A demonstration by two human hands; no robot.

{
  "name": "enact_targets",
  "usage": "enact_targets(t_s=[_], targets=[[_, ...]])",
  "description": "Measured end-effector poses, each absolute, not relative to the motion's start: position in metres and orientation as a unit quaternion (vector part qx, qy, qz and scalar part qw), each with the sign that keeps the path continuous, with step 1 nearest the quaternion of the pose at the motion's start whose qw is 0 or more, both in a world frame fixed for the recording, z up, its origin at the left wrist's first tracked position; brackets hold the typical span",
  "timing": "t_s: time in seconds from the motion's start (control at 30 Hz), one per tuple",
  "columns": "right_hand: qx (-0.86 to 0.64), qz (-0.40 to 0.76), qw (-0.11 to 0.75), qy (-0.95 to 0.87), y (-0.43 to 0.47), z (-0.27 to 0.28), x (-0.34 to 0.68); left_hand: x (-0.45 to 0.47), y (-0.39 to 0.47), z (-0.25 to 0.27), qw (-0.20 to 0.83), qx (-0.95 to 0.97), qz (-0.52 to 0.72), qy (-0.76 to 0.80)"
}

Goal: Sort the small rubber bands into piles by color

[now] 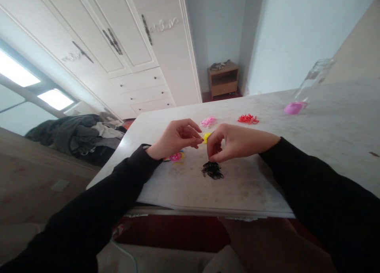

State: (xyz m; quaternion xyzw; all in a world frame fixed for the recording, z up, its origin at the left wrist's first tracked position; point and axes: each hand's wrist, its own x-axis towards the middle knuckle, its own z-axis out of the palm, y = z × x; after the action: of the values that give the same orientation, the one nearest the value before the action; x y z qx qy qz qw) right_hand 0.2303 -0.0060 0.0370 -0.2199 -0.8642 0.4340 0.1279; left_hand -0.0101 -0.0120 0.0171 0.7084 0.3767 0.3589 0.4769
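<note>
My left hand (181,136) hovers above the table with thumb and forefinger pinched together; what sits at the fingertips is too small to make out. Just right of it, my right hand (231,143) is closed in a pinch, fingertips pointing down at the top edge of a pile of black rubber bands (212,170). Whether a band is between those fingertips cannot be told. Small yellow bands (206,137) lie between the two hands, partly hidden. Under my left wrist is a mixed-colour heap of bands (177,156), also partly covered.
Farther back on the pale tabletop (243,189) lie a pink pile of bands (208,121) and a red pile (248,119). A clear glass bottle (313,79) with something pink at its base (294,107) stands at the back right. Dark clothes (77,136) are heaped beyond the left edge.
</note>
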Motion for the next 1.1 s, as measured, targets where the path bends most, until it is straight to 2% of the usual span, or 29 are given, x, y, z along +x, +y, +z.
enact_targets(t_s=[0.2,0.27,0.4,0.47,0.63,0.87,1.1], targets=[[-0.224,0.455,0.052,-0.860,-0.0064,0.0365,0.2303,-0.0099,-0.0121,0.0166,0.490,0.704,0.346,0.380],[-0.233,0.433,0.088,-0.866,-0.0061,0.0360,0.2301,-0.0104,-0.0122,0.0156,0.495,0.703,0.339,0.383],[-0.271,0.339,0.263,-0.862,-0.0050,0.0338,0.2276,-0.0112,-0.0126,0.0145,0.507,0.703,0.331,0.373],[-0.272,0.312,0.306,-0.857,-0.0046,0.0327,0.2258,-0.0116,-0.0126,0.0146,0.512,0.705,0.327,0.366],[-0.227,0.282,0.306,-0.880,-0.0039,0.0315,0.2236,-0.0126,-0.0118,0.0152,0.513,0.709,0.326,0.358],[-0.237,0.261,0.310,-0.883,-0.0027,0.0314,0.2251,-0.0121,-0.0112,0.0127,0.511,0.704,0.331,0.365],[-0.321,0.189,0.338,-0.864,0.0034,0.0289,0.2269,-0.0167,-0.0080,0.0169,0.447,0.713,0.360,0.403]])
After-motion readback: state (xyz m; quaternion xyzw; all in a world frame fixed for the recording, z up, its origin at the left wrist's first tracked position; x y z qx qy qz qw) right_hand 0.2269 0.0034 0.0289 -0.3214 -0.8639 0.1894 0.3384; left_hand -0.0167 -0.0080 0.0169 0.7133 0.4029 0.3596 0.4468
